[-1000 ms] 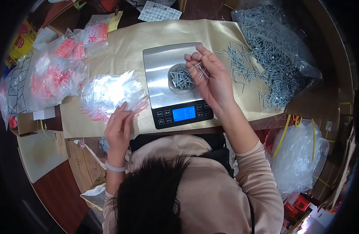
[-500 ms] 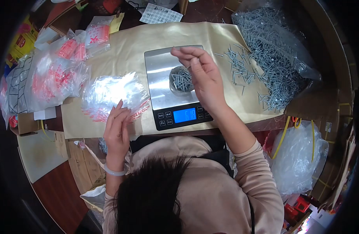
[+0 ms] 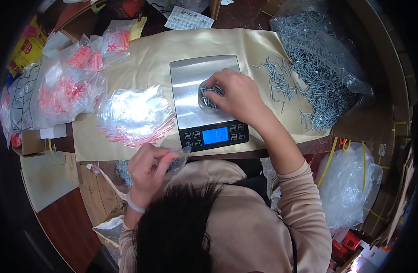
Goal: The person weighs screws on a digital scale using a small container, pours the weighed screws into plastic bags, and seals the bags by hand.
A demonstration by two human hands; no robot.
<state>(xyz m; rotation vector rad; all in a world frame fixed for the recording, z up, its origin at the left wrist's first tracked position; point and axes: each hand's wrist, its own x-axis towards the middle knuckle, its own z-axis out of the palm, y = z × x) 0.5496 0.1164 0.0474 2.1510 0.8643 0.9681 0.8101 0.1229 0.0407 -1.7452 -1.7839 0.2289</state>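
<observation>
My left hand (image 3: 147,170) pinches a small clear plastic bag (image 3: 178,160) near the table's front edge. A digital scale (image 3: 181,107) with a steel plate and a lit blue display sits in the middle. On its plate stands a small round container (image 3: 202,103) full of screws (image 3: 210,96). My right hand (image 3: 238,93) is over this container, its fingers and thumb curled in onto the screws; the fingertips are partly hidden. Left of the scale lies a stack of clear zip bags (image 3: 134,113) with red edges.
A large plastic bag spills a pile of screws (image 3: 327,82) at the right, with loose screws (image 3: 279,79) beside it. Packs of red-printed bags (image 3: 63,86) lie at the left. A gold sheet (image 3: 145,54) covers the table. Clear plastic (image 3: 345,186) hangs at the right.
My right hand has come down from above the scale onto the screws in the container. My left hand has moved off the bag stack toward me and now holds one bag.
</observation>
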